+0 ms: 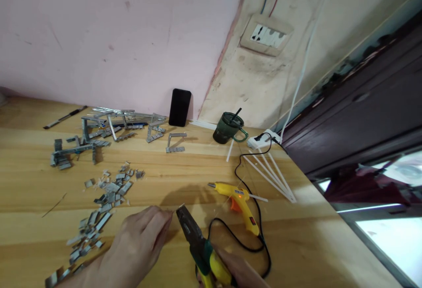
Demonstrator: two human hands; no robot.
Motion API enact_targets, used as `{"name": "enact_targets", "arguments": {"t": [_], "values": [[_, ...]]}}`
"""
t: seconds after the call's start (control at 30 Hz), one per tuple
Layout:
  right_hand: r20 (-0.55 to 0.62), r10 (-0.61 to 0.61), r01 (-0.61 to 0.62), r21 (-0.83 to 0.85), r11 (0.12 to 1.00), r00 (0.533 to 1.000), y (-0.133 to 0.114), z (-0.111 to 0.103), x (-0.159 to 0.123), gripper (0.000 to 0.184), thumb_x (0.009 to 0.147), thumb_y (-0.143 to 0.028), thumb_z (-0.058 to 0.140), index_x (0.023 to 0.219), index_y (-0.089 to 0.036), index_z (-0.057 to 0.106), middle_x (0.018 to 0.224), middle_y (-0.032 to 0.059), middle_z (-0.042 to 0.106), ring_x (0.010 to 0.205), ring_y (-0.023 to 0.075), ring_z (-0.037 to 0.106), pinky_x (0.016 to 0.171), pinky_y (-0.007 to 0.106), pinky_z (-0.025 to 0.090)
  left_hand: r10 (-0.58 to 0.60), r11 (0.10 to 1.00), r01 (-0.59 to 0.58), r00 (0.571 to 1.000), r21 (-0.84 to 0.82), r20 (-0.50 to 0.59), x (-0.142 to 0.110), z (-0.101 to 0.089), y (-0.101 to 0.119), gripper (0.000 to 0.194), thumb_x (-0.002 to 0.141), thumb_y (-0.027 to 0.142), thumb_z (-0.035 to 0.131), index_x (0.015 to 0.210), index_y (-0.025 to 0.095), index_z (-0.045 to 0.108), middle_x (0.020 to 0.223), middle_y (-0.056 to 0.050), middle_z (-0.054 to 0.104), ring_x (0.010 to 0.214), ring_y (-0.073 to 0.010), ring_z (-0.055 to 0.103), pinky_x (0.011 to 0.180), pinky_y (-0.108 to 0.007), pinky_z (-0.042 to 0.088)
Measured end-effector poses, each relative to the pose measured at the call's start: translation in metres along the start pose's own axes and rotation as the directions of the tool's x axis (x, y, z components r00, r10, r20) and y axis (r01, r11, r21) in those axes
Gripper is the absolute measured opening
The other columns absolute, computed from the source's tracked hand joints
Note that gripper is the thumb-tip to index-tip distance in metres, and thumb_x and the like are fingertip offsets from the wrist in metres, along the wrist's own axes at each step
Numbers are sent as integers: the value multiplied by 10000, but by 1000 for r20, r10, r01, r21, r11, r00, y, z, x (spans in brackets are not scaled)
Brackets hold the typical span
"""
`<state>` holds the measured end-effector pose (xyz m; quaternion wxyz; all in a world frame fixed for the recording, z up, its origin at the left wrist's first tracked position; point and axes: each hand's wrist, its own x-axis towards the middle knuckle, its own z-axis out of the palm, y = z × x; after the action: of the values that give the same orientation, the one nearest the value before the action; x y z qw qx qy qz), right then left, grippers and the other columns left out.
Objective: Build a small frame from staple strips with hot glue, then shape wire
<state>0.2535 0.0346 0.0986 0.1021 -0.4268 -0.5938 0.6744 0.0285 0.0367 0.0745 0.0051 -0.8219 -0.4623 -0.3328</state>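
My right hand (239, 268) is wrapped around the green-and-yellow handles of a pair of pliers (194, 235). The dark jaws point up and left, and a tiny shiny sliver shows at their tip. Just left of the jaws, my left hand (141, 235) is pinched closed; a thin bit pokes out from the fingertips, too small to name. To the right of the pliers lies a yellow hot glue gun (242, 200) with an orange trigger, a small light glowing on it and a glue stick in its back.
Small cut metal pieces (112, 189) lie scattered at left. Behind them stand bent grey metal frames (89, 132) and a pen (66, 117). A phone (180, 107) leans on the wall. A green mug (226, 127), power strip (263, 138), black cord and glue sticks (270, 173) lie right.
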Motion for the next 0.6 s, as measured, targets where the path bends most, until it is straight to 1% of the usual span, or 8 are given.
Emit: {"name": "enact_targets", "arguments": {"t": [0.1,0.2,0.27,0.3,0.37,0.43,0.5,0.6], "values": [[12,3,-3,13,1000,1000,5,-2,2,374,678,-388,578,988,-178,562,771,4,508,710,155,461,665,260,400,9,1000,-9,1000,4,5,-2,3,-2,139,842,70,426,872,178,507,612,-12,628,498,-145,605,476,-224,465],[17,6,-6,-32,999,1000,9,-3,3,354,654,-327,574,974,-179,547,790,4,505,733,158,459,686,267,387,10,1000,-9,1000,-10,14,-4,6,-4,150,839,70,425,879,177,521,624,-16,639,513,-147,615,495,-226,477],[11,-2,3,-50,999,1000,9,-4,2,303,658,-324,565,924,-180,551,788,5,502,727,156,451,689,270,384,-39,999,39,999,-21,6,-4,5,-4,146,839,77,434,864,180,535,613,-10,640,504,-142,616,493,-218,476],[16,-9,10,-42,999,1000,8,-4,2,288,668,-339,561,907,-179,552,778,3,494,713,151,443,685,269,384,-87,996,87,996,-33,0,-3,4,-4,137,838,87,445,845,183,542,600,-3,640,488,-136,613,484,-209,473],[38,-33,33,7,999,999,5,-3,2,297,687,-389,556,891,-173,556,747,-6,465,683,141,423,679,266,385,-198,978,196,980,-72,-17,2,1,-3,117,835,116,472,793,189,553,567,12,643,449,-122,605,458,-189,466],[55,-43,40,42,998,998,-1,-1,2,320,682,-405,568,896,-168,561,743,-8,456,700,145,427,698,268,385,-273,956,270,962,-116,-9,6,-1,-2,114,825,140,494,752,194,563,555,17,658,441,-116,614,443,-172,465],[37,-20,17,73,997,999,-8,0,1,324,660,-365,585,916,-167,561,770,-2,476,760,162,451,722,266,382,-282,948,278,959,-158,-3,9,-1,0,130,821,145,491,738,199,575,560,17,676,451,-115,629,438,-160,467],[-6,37,-36,129,991,999,-14,0,0,338,634,-278,570,954,-174,546,808,-2,503,816,166,468,720,245,373,-253,944,246,968,-221,-2,8,1,1,162,829,142,465,753,201,595,590,11,693,470,-110,643,450,-150,472]]}}
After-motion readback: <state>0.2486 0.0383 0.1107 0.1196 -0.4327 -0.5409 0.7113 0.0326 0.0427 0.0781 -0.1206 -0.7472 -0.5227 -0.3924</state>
